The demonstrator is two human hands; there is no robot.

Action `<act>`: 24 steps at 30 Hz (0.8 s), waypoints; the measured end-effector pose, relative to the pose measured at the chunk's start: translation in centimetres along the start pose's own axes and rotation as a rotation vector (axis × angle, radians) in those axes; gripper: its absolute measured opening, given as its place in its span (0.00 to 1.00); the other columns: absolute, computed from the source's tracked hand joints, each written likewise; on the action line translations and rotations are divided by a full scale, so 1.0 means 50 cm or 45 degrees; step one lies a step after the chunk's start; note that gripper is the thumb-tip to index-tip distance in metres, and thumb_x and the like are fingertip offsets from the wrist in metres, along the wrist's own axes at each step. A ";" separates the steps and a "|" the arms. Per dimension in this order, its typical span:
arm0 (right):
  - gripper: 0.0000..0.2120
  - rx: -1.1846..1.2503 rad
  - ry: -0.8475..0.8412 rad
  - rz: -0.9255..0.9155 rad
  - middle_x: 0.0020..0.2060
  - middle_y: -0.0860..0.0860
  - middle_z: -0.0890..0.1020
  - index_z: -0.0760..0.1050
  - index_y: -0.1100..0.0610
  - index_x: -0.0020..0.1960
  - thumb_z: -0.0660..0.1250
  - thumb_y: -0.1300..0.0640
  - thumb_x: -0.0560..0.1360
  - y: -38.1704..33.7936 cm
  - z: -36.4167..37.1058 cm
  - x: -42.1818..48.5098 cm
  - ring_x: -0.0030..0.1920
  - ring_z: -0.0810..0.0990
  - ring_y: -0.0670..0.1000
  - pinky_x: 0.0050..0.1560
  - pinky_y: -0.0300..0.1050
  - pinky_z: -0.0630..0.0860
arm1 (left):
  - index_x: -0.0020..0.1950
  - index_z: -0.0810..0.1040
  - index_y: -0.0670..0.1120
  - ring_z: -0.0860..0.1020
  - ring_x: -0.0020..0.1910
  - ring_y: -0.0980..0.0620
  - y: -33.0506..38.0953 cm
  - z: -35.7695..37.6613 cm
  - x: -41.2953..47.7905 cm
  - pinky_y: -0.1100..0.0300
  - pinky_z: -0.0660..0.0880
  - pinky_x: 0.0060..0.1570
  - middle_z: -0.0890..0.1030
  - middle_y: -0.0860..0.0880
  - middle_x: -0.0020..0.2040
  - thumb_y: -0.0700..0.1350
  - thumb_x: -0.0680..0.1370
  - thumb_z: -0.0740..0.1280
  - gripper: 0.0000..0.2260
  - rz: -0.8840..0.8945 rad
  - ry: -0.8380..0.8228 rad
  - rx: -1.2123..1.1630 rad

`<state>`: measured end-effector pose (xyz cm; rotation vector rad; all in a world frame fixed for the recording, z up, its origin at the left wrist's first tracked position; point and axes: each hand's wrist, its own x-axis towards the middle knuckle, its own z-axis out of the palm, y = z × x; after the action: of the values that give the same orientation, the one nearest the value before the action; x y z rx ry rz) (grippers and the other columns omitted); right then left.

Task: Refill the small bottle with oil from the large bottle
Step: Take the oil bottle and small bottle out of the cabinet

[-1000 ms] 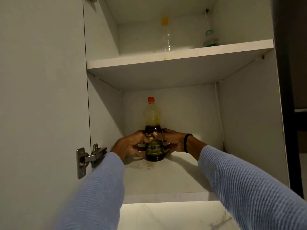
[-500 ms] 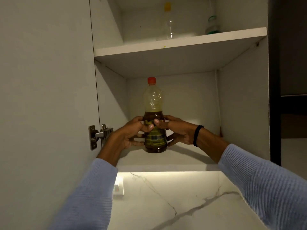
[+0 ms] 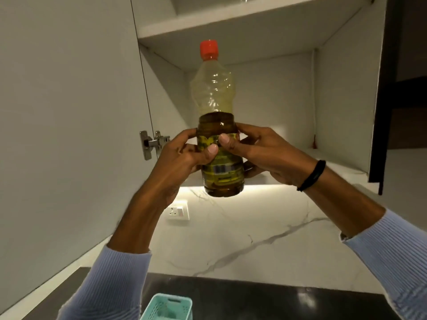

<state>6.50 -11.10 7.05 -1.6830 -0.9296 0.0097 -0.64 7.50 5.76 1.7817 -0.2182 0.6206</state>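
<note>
A second ago the large bottle [image 3: 218, 125] stood on the lower cupboard shelf [image 3: 342, 166]; now it is lifted clear of the shelf and drawn out toward the camera, upright in the air in front of the open cupboard. In the single head view, the left hand [image 3: 184, 155] and right hand [image 3: 261, 148] wrap its labelled lower half from either side, fingers curled closed round it and thumbs pressed on the front of the label. The red cap [image 3: 209, 49] is on, and dark oil fills roughly the lower half, the upper part looking clear and crumpled. Fetching the source bottle looks nearly done; I judge that setting it down and opening it come next, and the small bottle is not in view. Below lie a dark counter [image 3: 265, 299] with a teal basket [image 3: 167, 307] at the bottom edge, a veined white backsplash [image 3: 254, 232] lit from under the cupboard, and a wall socket [image 3: 178, 212]. The cupboard door [image 3: 69, 112] stands open at left on its hinge [image 3: 152, 143].
</note>
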 end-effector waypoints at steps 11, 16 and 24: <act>0.29 -0.113 -0.048 -0.070 0.59 0.43 0.80 0.70 0.43 0.73 0.71 0.40 0.74 0.136 0.098 -0.166 0.60 0.78 0.45 0.47 0.54 0.84 | 0.72 0.70 0.47 0.83 0.55 0.49 -0.131 0.022 -0.220 0.49 0.81 0.55 0.84 0.46 0.54 0.47 0.73 0.75 0.29 0.002 0.044 0.125; 0.40 -0.133 -0.034 0.077 0.62 0.44 0.80 0.67 0.47 0.75 0.74 0.36 0.67 0.321 0.176 -0.269 0.61 0.78 0.42 0.61 0.56 0.78 | 0.71 0.69 0.48 0.83 0.51 0.55 -0.291 0.053 -0.346 0.60 0.80 0.46 0.83 0.49 0.51 0.42 0.68 0.78 0.33 -0.218 0.058 0.119; 0.45 0.116 -0.141 0.477 0.67 0.44 0.77 0.63 0.42 0.76 0.78 0.39 0.64 0.557 0.302 -0.451 0.67 0.76 0.45 0.67 0.52 0.75 | 0.66 0.71 0.65 0.80 0.60 0.49 -0.536 0.101 -0.524 0.55 0.79 0.53 0.81 0.51 0.59 0.36 0.72 0.75 0.32 -0.520 -0.053 0.057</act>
<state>-0.19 -12.51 -31.21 -1.7619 -0.6717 0.3940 -9.07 6.55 -31.12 1.8142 0.1325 0.2973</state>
